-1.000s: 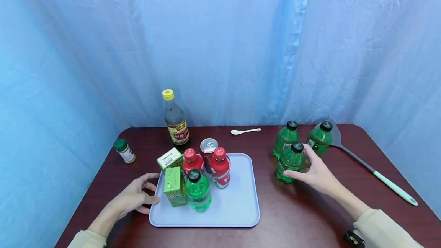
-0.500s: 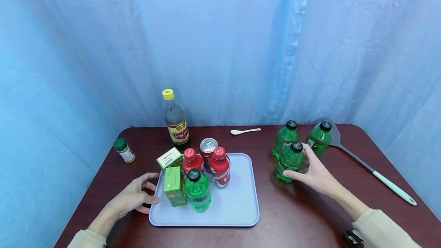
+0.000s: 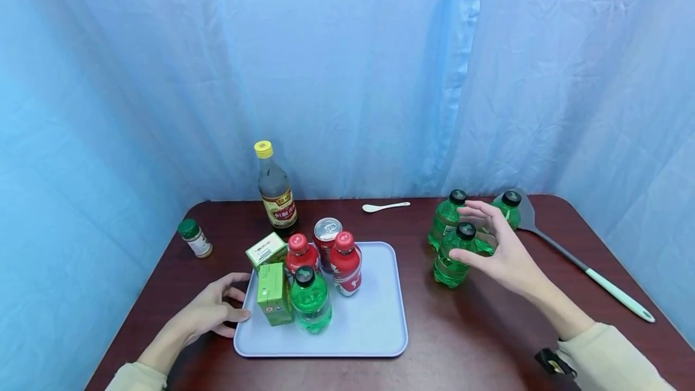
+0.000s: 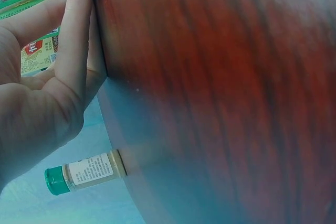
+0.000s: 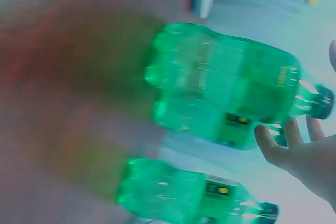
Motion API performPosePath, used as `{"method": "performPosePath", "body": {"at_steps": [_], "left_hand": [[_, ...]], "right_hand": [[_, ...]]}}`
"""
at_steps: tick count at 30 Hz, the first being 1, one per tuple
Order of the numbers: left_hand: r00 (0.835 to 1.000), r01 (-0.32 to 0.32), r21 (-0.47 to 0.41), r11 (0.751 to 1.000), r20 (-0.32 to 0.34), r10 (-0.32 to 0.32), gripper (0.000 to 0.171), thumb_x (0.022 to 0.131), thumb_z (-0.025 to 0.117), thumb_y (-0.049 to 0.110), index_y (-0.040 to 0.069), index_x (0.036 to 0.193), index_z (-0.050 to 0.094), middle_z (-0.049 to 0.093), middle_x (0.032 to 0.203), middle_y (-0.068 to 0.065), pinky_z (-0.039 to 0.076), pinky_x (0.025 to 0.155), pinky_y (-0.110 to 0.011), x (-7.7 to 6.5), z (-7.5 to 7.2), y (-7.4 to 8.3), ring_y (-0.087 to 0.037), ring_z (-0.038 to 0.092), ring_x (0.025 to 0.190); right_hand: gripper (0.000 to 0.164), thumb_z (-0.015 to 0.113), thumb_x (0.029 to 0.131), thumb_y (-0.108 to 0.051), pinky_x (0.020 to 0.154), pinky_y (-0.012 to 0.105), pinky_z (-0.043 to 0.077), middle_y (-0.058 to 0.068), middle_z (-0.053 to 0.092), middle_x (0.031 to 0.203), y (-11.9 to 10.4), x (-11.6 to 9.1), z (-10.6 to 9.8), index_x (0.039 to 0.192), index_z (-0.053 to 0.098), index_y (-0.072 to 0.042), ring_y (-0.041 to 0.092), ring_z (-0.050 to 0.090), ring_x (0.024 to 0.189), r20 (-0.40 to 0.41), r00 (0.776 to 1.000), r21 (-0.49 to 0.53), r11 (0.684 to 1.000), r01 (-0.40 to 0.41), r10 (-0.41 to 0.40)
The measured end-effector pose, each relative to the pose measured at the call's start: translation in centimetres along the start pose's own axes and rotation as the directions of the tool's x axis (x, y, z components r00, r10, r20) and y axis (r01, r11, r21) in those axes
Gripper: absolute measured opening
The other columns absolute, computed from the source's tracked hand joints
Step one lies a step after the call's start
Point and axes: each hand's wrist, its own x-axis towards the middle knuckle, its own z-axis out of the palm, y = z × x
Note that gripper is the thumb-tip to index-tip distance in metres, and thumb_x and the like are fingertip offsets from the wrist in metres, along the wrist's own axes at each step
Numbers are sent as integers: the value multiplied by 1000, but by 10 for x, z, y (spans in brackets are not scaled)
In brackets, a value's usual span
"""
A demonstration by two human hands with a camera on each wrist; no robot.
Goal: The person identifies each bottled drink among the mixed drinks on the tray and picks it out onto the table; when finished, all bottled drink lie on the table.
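At the left edge of the pale lilac tray (image 3: 374, 324), my left hand (image 3: 206, 312) touches the rim with its thumb and loosely bent fingers. The left wrist view shows this hand (image 4: 47, 82) against the edge. My right hand (image 3: 507, 258) is spread around the upper part of the front green soda bottle (image 3: 450, 267), thumb in front and fingers behind, apart from it. In the right wrist view its fingers (image 5: 270, 142) lie near the neck of the nearest bottle (image 5: 226, 72). Two more green bottles, the back left one (image 3: 445, 219) and the back right one (image 3: 511, 213), stand behind.
On the tray are a green bottle (image 3: 311, 306), two red bottles (image 3: 346, 267), a soda can (image 3: 327, 237) and two green cartons (image 3: 276, 303). Around it are a sauce bottle (image 3: 279, 198), a green-capped spice jar (image 3: 196, 240), a white spoon (image 3: 385, 207) and a spatula (image 3: 564, 252).
My right hand has let go of the front green bottle and lifted slightly, its fingers spreading. The bottle stays in place. My left hand stays at the tray edge.
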Motion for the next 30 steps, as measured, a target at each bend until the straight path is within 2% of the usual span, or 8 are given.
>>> {"method": "performPosePath", "body": {"at_steps": [4,9,15,17,21,23,30], "left_hand": [[1000,-6,2,1000,12,6,84,80,78,-6,4,152,35,51,113,-21,61,62,-49,1,0,-1,-29,62,89],[1000,5,0,1000,-4,-5,83,79,79,-6,5,151,38,51,113,-20,61,62,-49,1,0,-2,-29,62,88],[1000,0,-4,1000,-7,0,82,79,79,-6,5,150,38,51,112,-20,61,62,-49,0,-1,-1,-29,62,88],[1000,1,-6,1000,-7,-1,82,79,78,-6,5,151,38,51,112,-20,61,62,-49,0,-1,-1,-29,62,88],[1000,3,-5,1000,-2,-3,82,80,78,-6,6,151,38,51,112,-20,61,62,-49,1,-1,-1,-29,62,88],[1000,-1,-1,1000,5,1,83,80,78,-6,5,151,37,51,113,-20,61,62,-49,1,-1,-1,-29,62,88],[1000,-10,6,1000,17,10,84,81,78,-6,3,152,35,51,113,-20,60,61,-49,2,-3,-3,-27,61,87]], "right_hand": [[97,79,78,15,107,19,40,15,43,153,-16,10,-5,158,32,-13,24,43,137,3,998,54,997,58,-59],[99,74,79,20,115,28,33,5,34,162,-38,18,-5,160,31,-17,26,32,147,29,995,124,988,91,-95],[95,76,79,18,115,30,34,13,29,163,-54,26,12,159,31,-7,27,28,149,58,978,186,965,185,-199],[97,77,78,17,114,30,35,13,28,163,-56,27,21,159,29,-7,27,28,148,71,975,202,960,194,-212],[104,78,78,16,115,31,34,8,24,165,-54,27,40,162,23,-12,25,27,149,113,975,229,959,164,-194],[107,79,79,13,115,35,33,5,21,167,-52,27,50,163,19,-16,25,25,151,142,974,237,962,139,-176],[110,87,81,-10,112,49,36,-6,20,167,-46,26,85,163,18,-28,18,25,151,244,964,221,974,48,-103]]}}
